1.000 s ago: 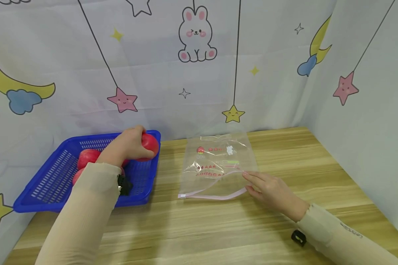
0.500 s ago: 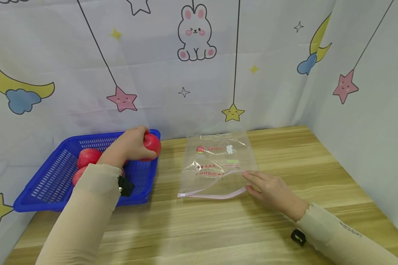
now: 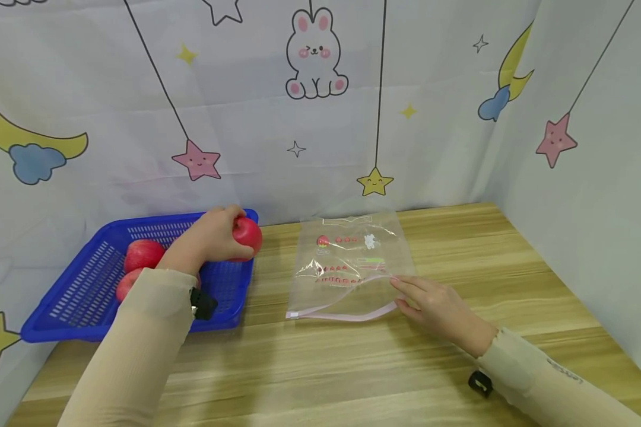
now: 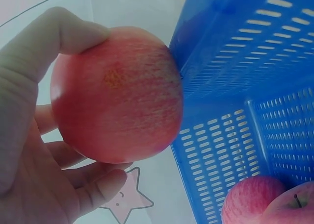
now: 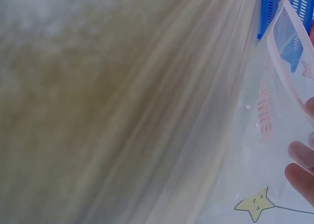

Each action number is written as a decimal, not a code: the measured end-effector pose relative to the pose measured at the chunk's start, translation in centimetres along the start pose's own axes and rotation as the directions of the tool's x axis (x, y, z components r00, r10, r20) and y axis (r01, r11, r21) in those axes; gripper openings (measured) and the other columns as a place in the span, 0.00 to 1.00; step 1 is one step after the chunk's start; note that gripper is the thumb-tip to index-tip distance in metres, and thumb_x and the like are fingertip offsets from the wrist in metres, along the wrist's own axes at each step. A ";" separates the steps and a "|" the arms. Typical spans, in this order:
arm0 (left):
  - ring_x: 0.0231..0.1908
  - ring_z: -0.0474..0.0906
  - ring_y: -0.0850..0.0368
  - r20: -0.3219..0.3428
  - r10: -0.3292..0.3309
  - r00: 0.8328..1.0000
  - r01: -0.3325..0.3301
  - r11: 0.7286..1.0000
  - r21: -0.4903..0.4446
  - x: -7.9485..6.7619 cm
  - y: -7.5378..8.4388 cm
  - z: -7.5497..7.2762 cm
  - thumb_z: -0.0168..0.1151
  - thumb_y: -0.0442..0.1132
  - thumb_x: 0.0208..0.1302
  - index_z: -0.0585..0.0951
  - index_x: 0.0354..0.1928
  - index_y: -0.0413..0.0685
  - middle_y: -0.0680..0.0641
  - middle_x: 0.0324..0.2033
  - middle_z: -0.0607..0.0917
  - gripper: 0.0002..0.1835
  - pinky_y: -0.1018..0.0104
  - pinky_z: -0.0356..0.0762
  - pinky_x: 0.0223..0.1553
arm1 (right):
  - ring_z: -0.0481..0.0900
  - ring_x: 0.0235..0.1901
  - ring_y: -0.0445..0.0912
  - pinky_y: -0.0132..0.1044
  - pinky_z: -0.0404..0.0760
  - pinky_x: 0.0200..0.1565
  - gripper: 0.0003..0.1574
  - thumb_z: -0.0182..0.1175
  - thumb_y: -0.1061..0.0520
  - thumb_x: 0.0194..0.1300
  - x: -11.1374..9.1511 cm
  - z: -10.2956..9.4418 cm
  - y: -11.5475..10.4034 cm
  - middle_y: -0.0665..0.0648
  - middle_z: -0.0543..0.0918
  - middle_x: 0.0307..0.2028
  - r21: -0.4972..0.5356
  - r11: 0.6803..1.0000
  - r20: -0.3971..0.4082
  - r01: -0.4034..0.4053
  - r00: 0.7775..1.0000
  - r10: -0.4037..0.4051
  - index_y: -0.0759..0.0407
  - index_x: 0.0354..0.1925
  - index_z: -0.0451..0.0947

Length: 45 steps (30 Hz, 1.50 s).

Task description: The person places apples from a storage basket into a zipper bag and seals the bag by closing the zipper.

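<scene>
My left hand (image 3: 216, 237) grips a red apple (image 3: 247, 236) above the right rim of a blue plastic basket (image 3: 227, 290). In the left wrist view the thumb and fingers curl round the apple (image 4: 120, 96), beside the basket wall. Below my left forearm, more red apples (image 3: 143, 255) lie in the basket, partly hidden by the arm. A clear zip bag (image 3: 352, 252) with printed pictures lies flat on the table, its pink zip edge parted. My right hand (image 3: 438, 305) pinches the right end of that edge. Only some right fingertips (image 5: 300, 180) show in the right wrist view.
The wooden table (image 3: 320, 373) runs back to a curtain (image 3: 256, 107) printed with stars, moons and a rabbit. A pale wall (image 3: 609, 196) stands along the right side. The basket's slanted left end touches the curtain side.
My left hand has moved slightly to the right with the apple, toward the basket's right rim. The right hand and the bag have stayed in place.
</scene>
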State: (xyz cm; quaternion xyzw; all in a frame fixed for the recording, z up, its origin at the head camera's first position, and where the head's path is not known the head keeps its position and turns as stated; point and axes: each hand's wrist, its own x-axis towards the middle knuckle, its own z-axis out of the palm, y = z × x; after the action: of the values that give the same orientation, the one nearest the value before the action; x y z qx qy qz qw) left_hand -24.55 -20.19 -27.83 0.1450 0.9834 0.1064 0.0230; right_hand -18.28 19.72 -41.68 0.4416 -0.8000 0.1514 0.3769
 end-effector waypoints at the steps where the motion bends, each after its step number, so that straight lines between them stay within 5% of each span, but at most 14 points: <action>1: 0.49 0.72 0.39 0.001 -0.001 1.000 0.001 1.000 0.001 0.0 0.0 0.0 0.65 0.49 0.48 0.68 0.59 0.38 0.34 0.49 0.76 0.37 0.43 0.76 0.47 | 0.86 0.32 0.51 0.37 0.83 0.32 0.27 0.44 0.48 0.71 0.0 0.0 0.0 0.61 0.86 0.38 0.001 1.000 0.000 0.001 1.000 -0.001 0.69 0.43 0.82; 20: 0.47 0.75 0.39 -0.028 0.004 1.000 -0.006 0.998 -0.060 -0.4 0.5 0.5 0.66 0.48 0.46 0.66 0.59 0.31 0.33 0.49 0.77 0.40 0.44 0.76 0.48 | 0.86 0.31 0.50 0.37 0.83 0.30 0.28 0.43 0.48 0.71 -0.1 0.1 0.1 0.60 0.86 0.38 -0.002 1.000 -0.018 -0.004 1.000 0.004 0.67 0.44 0.82; 45: 0.47 0.73 0.39 -0.087 0.124 0.988 -0.130 0.989 -0.069 -1.1 2.1 1.5 0.68 0.46 0.43 0.70 0.57 0.35 0.35 0.48 0.78 0.38 0.46 0.78 0.44 | 0.86 0.32 0.51 0.37 0.83 0.31 0.24 0.48 0.50 0.70 -0.2 0.3 0.1 0.61 0.86 0.39 0.011 1.000 -0.025 0.004 1.000 -0.004 0.68 0.44 0.81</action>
State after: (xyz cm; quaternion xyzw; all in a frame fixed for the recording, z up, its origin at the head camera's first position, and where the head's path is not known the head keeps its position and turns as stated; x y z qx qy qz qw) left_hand -22.86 -18.28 -28.80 0.2019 0.9677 0.1499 -0.0192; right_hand -18.46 19.72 -41.97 0.4432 -0.7936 0.1604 0.3848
